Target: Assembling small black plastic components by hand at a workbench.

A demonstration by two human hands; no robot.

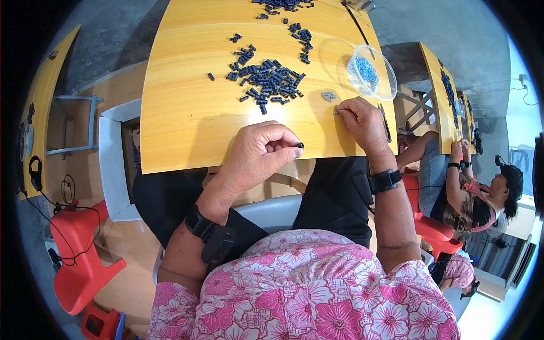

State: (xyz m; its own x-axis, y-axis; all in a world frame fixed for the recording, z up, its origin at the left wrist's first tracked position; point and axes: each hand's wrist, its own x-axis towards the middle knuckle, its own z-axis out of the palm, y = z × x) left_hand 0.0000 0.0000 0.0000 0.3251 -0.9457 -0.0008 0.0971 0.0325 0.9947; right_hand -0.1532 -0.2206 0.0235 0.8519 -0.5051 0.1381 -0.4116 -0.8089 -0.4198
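Two hands pinching small parts at the edge of a yellow table (187,113)

The left hand (258,153), curled over the near edge, pinches a small black tube piece (298,145) at its fingertips. The right hand (361,122) rests on the tabletop, pinching a tiny grey part (336,112). Beyond lie a black tube pile (267,79) and a clear plastic bowl (371,71) of blue bits.

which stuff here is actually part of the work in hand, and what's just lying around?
In use:
- left hand, small black piece pinched in its fingers
- right hand, tiny part at its fingers
- pile of black pieces
- clear bowl of blue bits
- small grey cluster

Lying about:
- red stool
- headphones
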